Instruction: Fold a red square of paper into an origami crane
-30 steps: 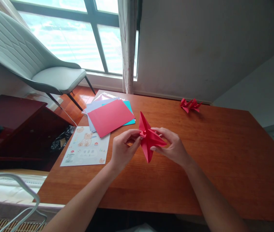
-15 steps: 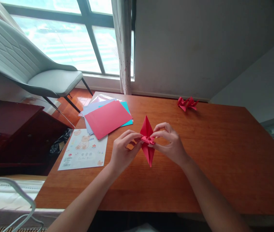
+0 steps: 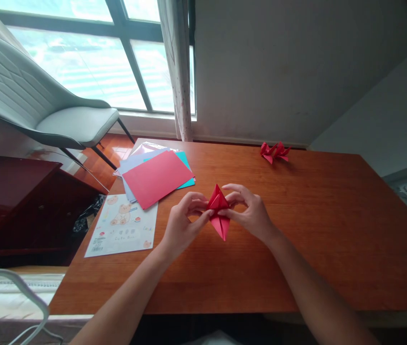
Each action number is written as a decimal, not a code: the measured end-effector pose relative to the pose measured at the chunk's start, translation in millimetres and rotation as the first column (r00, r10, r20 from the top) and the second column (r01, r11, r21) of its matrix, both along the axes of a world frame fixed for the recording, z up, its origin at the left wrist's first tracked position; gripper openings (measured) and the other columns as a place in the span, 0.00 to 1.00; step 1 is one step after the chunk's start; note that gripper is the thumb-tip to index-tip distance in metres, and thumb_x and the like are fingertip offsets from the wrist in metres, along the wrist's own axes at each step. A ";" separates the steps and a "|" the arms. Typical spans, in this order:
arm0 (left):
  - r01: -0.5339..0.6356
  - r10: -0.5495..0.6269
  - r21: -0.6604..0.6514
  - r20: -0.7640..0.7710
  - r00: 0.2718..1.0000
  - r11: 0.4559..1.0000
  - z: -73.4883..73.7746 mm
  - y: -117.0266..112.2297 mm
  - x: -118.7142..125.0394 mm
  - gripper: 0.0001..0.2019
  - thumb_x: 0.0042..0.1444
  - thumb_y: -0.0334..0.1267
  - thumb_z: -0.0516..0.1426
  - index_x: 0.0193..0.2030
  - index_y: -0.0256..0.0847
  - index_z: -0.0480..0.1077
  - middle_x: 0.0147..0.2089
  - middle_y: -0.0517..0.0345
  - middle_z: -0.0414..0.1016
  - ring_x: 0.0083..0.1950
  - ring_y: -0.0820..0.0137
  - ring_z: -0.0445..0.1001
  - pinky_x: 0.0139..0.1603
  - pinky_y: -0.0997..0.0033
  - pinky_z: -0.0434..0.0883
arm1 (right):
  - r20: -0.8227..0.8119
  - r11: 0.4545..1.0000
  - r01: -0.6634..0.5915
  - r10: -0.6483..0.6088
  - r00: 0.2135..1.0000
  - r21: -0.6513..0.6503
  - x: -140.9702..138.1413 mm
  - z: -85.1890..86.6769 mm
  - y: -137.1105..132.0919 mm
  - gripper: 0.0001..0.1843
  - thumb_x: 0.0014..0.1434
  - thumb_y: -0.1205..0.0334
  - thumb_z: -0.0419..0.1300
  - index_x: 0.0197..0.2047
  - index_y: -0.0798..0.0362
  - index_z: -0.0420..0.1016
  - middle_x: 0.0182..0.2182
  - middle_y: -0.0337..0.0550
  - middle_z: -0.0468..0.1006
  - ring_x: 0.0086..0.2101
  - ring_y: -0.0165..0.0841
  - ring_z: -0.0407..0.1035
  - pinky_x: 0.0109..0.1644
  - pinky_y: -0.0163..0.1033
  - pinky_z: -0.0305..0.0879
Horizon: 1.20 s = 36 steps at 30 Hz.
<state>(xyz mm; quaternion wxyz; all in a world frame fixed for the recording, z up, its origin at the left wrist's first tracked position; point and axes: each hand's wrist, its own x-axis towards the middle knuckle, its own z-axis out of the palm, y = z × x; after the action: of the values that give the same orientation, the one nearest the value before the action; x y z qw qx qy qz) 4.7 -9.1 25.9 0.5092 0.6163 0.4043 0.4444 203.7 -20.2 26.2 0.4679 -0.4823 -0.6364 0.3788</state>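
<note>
Left hand (image 3: pixel 185 218) and right hand (image 3: pixel 252 213), two grips, clamp one folded red paper (image 3: pixel 218 201) above one table (image 3: pixel 318 239).

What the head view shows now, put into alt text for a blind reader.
A left hand and right hand hold a folded red paper piece over a wooden table. Colored sheets and a bear-printed sheet lie left; red folded shapes sit near the far edge.
</note>
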 end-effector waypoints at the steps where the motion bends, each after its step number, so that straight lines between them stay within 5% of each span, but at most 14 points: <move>1: 0.012 -0.012 -0.011 0.008 1.000 1.000 0.6 0.0 0.0 0.13 0.55 0.39 0.65 0.44 0.41 0.68 0.37 0.55 0.80 0.38 0.68 0.80 0.40 0.71 0.78 | 0.010 1.000 -0.016 0.016 1.000 -0.006 0.1 0.3 -0.1 0.26 0.52 0.51 0.72 0.52 0.48 0.74 0.34 0.39 0.83 0.32 0.34 0.76 0.41 0.40 0.74; 6: 0.086 -0.085 -0.025 0.030 0.996 0.996 4.2 -1.4 -1.0 0.13 0.59 0.41 0.62 0.48 0.41 0.68 0.40 0.53 0.80 0.40 0.67 0.80 0.42 0.69 0.77 | 0.035 0.998 -0.054 0.056 0.998 -0.040 0.1 2.5 0.7 0.16 0.56 0.50 0.69 0.44 0.50 0.80 0.35 0.41 0.83 0.32 0.34 0.75 0.37 0.39 0.72; 18: 0.218 -0.223 0.136 0.016 0.975 0.966 4.3 -6.4 -5.7 0.25 0.56 0.42 0.65 0.58 0.44 0.63 0.55 0.47 0.72 0.47 0.65 0.77 0.48 0.65 0.76 | -0.143 0.989 0.013 -0.034 0.989 -0.146 0.3 -3.5 2.4 0.18 0.55 0.48 0.69 0.43 0.51 0.79 0.37 0.44 0.83 0.35 0.37 0.77 0.40 0.41 0.74; 26: 0.102 -0.093 0.101 -0.086 0.992 0.990 6.1 -2.1 -0.5 0.07 0.60 0.38 0.61 0.43 0.38 0.72 0.41 0.51 0.78 0.39 0.68 0.78 0.42 0.69 0.77 | 0.010 0.999 0.009 -0.009 1.000 -0.039 -2.1 4.5 0.0 0.14 0.58 0.50 0.67 0.43 0.51 0.80 0.33 0.42 0.83 0.31 0.34 0.74 0.35 0.39 0.71; 36: 0.047 -0.036 -0.098 0.104 0.994 0.994 0.0 1.3 -0.8 0.12 0.56 0.40 0.64 0.41 0.41 0.66 0.36 0.58 0.77 0.38 0.70 0.78 0.40 0.72 0.75 | 0.052 0.994 -0.104 0.103 0.993 0.023 2.5 4.4 -2.3 0.19 0.60 0.48 0.64 0.49 0.50 0.78 0.38 0.43 0.82 0.36 0.35 0.75 0.39 0.38 0.70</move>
<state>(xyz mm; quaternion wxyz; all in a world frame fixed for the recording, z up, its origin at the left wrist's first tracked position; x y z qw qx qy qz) 3.9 -7.8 25.9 0.5687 0.5747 0.3866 0.4438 206.2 -22.6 30.6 0.4376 -0.4521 -0.6769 0.3820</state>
